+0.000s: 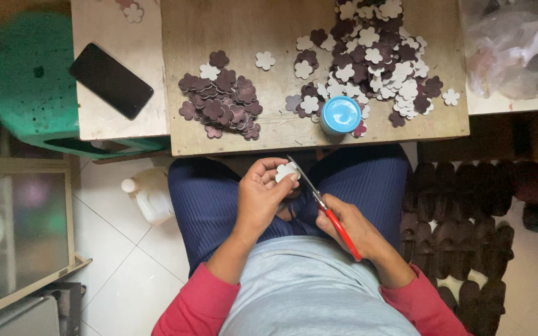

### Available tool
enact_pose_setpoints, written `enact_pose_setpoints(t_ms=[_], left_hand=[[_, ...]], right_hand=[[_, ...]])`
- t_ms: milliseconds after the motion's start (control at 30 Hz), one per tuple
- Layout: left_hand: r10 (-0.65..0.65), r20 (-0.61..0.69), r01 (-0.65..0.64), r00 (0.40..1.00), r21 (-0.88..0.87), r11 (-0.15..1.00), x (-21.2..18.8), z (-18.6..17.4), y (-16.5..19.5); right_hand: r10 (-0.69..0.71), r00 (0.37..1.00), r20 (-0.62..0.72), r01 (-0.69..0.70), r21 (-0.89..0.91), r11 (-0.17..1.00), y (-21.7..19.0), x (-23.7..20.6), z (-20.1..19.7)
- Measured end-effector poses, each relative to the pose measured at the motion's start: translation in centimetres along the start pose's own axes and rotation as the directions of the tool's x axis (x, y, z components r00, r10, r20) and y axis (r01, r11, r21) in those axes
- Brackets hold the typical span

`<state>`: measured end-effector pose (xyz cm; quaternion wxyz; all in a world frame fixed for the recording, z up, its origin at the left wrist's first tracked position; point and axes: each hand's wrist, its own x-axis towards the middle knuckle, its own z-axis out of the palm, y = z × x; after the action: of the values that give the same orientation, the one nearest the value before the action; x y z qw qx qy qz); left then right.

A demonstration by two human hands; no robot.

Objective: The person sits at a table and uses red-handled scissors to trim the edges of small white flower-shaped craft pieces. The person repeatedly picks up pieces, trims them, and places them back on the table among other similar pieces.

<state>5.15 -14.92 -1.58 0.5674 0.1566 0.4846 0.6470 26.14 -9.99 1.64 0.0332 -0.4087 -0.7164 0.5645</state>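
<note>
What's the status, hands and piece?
Left hand pinching white flower cutout. Right hand gripping red-handled scissors, blades at cutout. Nothing in the way.

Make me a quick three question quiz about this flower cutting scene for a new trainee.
1. Which hand holds the red-handled scissors?
2. True or false: the left hand pinches a white flower cutout.
3. What stands at the board's near edge, between the two piles: A) blue-lidded jar, B) black phone, C) plastic bag?

Key: 1. The right hand. 2. True. 3. A; the dark flower pile lies to its left, the mixed pile behind it.
</note>
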Motion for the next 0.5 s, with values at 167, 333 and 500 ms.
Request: enact_pose_setpoints(t_ms=[167,333,500], left_hand=[[0.015,0.004,-0.015,1.0,-0.016,1.0,0.15,-0.28,-0.21],[0.033,0.012,-0.033,0.999,-0.032,0.999,0.28,-0.46,-0.49],[0.046,0.016,-0.045,0.999,-0.043,0.998,0.31,-0.71,-0.5]], right_hand=[[0.028,1.0,-0.001,-0.028,0.002,1.0,0.23,-0.01,0.02],[0.006,1.0,0.006,-0.006,0.016,1.0,0.47,-0.06,-0.06],[-0.014,1.0,0.015,0.014,0.021,1.0,0.37,-0.06,-0.2]])
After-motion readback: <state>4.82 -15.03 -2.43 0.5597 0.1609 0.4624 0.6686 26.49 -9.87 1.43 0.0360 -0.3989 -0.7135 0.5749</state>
